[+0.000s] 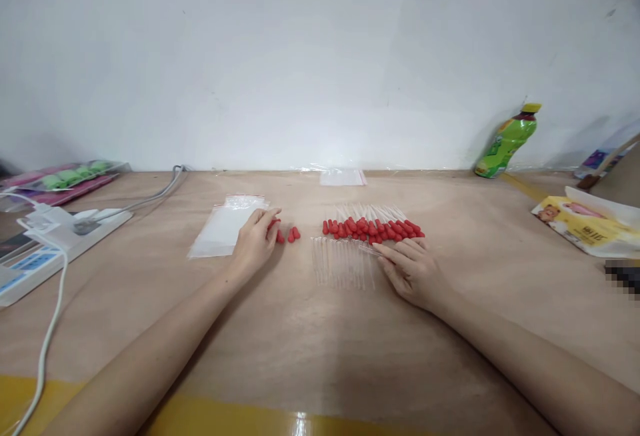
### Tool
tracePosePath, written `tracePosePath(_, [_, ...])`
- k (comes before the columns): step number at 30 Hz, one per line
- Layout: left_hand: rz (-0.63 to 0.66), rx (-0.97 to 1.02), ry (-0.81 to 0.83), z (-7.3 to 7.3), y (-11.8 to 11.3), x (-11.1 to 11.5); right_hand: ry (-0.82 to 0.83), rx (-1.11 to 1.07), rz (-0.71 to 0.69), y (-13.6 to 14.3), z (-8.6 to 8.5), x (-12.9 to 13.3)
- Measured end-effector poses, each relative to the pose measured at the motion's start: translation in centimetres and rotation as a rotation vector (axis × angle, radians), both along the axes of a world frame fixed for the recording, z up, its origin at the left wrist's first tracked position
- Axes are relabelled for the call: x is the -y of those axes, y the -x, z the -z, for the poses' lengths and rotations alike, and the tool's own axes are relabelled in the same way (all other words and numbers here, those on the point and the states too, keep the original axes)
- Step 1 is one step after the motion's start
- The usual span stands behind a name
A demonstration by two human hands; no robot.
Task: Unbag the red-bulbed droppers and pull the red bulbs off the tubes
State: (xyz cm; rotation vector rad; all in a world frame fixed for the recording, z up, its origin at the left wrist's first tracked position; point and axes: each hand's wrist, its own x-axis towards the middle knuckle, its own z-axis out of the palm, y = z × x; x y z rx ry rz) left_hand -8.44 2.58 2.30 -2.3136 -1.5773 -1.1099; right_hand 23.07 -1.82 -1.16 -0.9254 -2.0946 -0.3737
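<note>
My left hand (256, 239) has its fingers bent over red rubber bulbs (281, 237), with red showing between thumb and fingers. Two more loose bulbs (294, 234) lie just right of it. My right hand (411, 269) pinches a thin clear dropper tube (369, 249), its end pointing left. Below that tube, a row of clear tubes (343, 264) lies side by side on the table. Behind them is a pile of droppers with red bulbs (371, 227), their clear tips pointing to the wall.
Clear zip bags (215, 233) lie left of my left hand; another bag (343, 177) is by the wall. A power strip (65, 249) with cables sits at left. On the right are a green bottle (507, 143) leaning on the wall and a yellow tissue pack (590, 223).
</note>
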Motion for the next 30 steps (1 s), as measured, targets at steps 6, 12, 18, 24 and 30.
tracePosePath(6, [0.052, -0.047, 0.025, 0.1, -0.7, -0.1, -0.004, -0.093, -0.034, 0.4, -0.3, 0.1])
tracePosePath(12, [0.074, -0.192, 0.032, 0.8, -0.4, 0.2, 0.003, -0.072, -0.023, 0.3, -0.6, 0.2])
tracePosePath(18, [0.091, -0.298, -0.003, 1.4, -0.1, -0.1, 0.012, -0.064, -0.008, 0.2, -0.5, 0.2])
tracePosePath(24, [0.107, -0.332, -0.02, 1.0, 0.1, 0.0, 0.015, -0.058, 0.006, 0.2, -0.7, 0.3])
tracePosePath(30, [0.079, -0.31, -0.085, 0.7, 0.0, 0.5, -0.055, -0.011, 0.059, 0.1, -0.6, 0.3])
